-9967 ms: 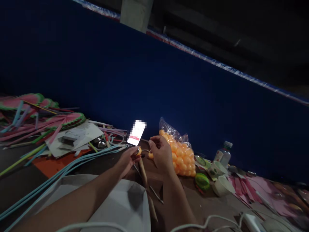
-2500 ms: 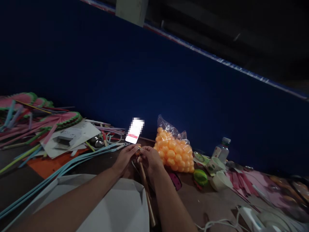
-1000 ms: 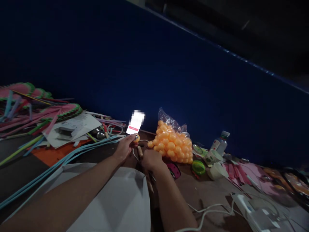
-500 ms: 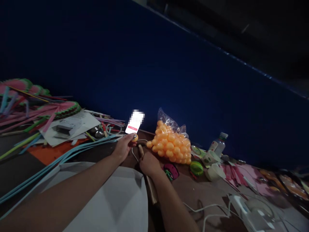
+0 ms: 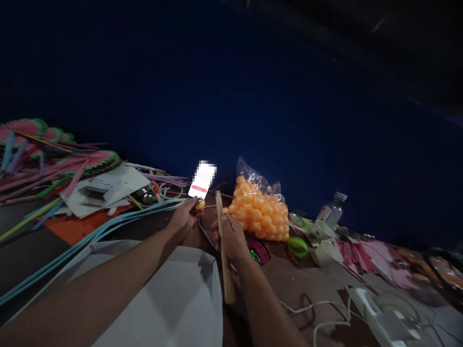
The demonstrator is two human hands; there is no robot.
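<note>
My left hand (image 5: 185,218) pinches a small orange ball (image 5: 200,203) with a shiny, dark-looking spot on it. Just beyond its fingertips, a phone (image 5: 198,187) shows a bright screen. Wrapped around a long wooden stick (image 5: 227,282), my right hand (image 5: 231,236) holds it nearly upright. A dark piece (image 5: 221,186) shows at the stick's far end; whether it is joined to the stick I cannot tell. Right behind this hand, a clear plastic bag (image 5: 262,212) full of orange balls leans by the blue wall. A dark pink item (image 5: 261,251) lies beside my right wrist.
Pale blue strips (image 5: 119,222) and a white sheet (image 5: 173,299) lie at left and front. Pink-and-green paper fans (image 5: 96,161) pile up far left. On the right are a green striped ball (image 5: 297,248), paper cups (image 5: 326,253), a bottle (image 5: 334,212), cables and a white power strip (image 5: 383,315).
My right hand has raised the wooden stick, so more of it shows above the fist. My left hand keeps its pinch on the ball. The view has shifted slightly.
</note>
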